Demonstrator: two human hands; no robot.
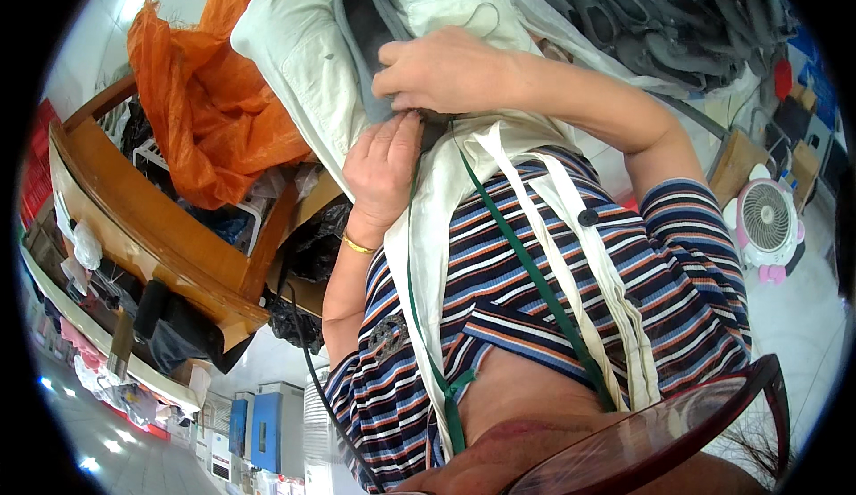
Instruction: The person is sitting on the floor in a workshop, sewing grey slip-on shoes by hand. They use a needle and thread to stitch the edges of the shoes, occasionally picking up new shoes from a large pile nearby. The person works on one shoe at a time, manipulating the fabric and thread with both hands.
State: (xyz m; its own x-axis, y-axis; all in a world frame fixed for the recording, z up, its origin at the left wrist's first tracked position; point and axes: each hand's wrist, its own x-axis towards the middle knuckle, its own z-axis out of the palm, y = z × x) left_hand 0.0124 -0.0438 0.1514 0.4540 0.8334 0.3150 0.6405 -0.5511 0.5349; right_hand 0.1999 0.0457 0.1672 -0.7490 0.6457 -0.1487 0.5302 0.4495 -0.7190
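Note:
A grey slip-on shoe (367, 31) lies on the white cloth (285, 22) over my lap, its dark opening facing up. My left hand (383, 165), with a gold bracelet at its wrist, is closed on the lower end of the shoe. From the right, my right hand (441, 71) reaches across it, fingers curled and pressed together at the shoe's edge. The fingertips of both hands meet there, and whatever small thing may be between them is hidden. A thin dark thread (486, 15) loops over the cloth beyond my right hand.
Many grey shoes (660, 13) are heaped at the far right. An orange mesh sack (209, 94) hangs by a wooden frame (160, 218) on the left. A white-and-pink fan (767, 216) stands at the right. White apron straps (571, 227) and a green cord (535, 272) run down my striped shirt.

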